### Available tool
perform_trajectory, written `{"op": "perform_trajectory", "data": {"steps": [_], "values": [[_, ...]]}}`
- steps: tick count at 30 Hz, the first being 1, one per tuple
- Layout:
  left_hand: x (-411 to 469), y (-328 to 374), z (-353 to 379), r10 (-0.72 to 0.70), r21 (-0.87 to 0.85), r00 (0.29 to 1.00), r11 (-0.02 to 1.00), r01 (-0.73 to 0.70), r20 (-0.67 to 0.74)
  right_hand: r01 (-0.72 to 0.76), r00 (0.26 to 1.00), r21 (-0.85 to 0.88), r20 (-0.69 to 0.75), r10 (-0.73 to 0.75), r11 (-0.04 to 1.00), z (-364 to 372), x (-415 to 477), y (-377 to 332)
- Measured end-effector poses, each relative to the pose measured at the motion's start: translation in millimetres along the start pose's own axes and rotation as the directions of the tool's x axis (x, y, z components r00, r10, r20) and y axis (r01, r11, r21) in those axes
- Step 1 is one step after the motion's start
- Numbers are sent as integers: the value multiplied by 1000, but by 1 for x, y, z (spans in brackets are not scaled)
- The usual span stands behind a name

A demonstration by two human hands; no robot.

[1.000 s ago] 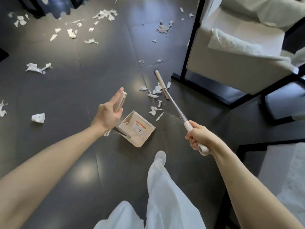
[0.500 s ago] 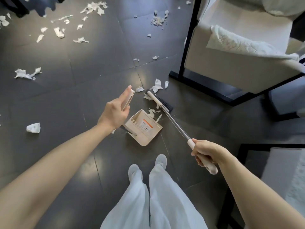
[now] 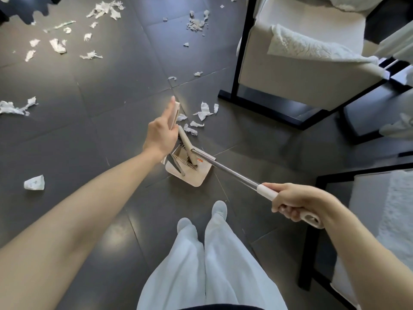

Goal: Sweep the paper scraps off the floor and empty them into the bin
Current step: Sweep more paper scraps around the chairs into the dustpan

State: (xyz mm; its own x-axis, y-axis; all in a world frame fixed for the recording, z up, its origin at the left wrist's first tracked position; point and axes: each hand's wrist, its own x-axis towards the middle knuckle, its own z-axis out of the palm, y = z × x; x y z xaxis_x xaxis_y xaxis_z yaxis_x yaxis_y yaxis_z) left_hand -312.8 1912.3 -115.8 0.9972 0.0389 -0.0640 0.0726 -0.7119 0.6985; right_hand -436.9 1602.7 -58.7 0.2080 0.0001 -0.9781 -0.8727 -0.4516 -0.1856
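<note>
My left hand (image 3: 161, 134) grips the beige top of the dustpan handle (image 3: 174, 114), thumb laid along it. The beige dustpan (image 3: 192, 175) sits on the dark tiled floor just right of that hand. My right hand (image 3: 297, 203) is closed on the broom's beige grip; its metal pole (image 3: 225, 168) runs up-left, and the broom head (image 3: 187, 142) lies inside the pan mouth. A few paper scraps (image 3: 202, 111) lie just beyond the pan. More scraps (image 3: 106, 10) are scattered far left and at the top. No bin is in view.
A white armchair on a black frame (image 3: 234, 63) stands at the upper right, close to the scraps. A second black-framed piece (image 3: 317, 220) with a pale rug is at the right. My feet (image 3: 201, 217) in light trousers stand just behind the pan. A crumpled scrap (image 3: 34, 182) lies left.
The broom head has been pulled toward me from the floor near the chair into the dustpan, dragging scraps along. My right hand has dropped lower and to the right. The left hand kept its hold.
</note>
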Motion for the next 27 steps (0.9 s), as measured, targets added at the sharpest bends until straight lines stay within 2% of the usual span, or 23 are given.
{"op": "perform_trajectory", "data": {"steps": [5,9,12,14,19,22,27], "values": [[3,-19,-19,-47,-19,998,999,47,-40,65,996,-58,-58,-68,996,-3,-11,-26],[22,-29,-33,-73,-16,997,997,73,-36,141,981,-28,-128,-144,990,-6,1,-61],[42,-34,-40,-76,16,996,997,77,-42,217,944,-61,-240,-225,974,-12,19,-94],[58,-37,-46,-83,41,996,996,84,-37,236,911,-153,-309,-273,960,-19,34,-120],[94,-48,-65,-109,39,993,993,111,-43,159,851,-406,-406,-334,900,-40,72,-182],[113,-58,-78,-148,42,989,988,149,-27,81,869,-469,-398,-293,879,-45,94,-205],[152,-63,-86,-141,62,990,988,140,15,22,932,-456,-312,-183,890,-36,114,-218]]}}
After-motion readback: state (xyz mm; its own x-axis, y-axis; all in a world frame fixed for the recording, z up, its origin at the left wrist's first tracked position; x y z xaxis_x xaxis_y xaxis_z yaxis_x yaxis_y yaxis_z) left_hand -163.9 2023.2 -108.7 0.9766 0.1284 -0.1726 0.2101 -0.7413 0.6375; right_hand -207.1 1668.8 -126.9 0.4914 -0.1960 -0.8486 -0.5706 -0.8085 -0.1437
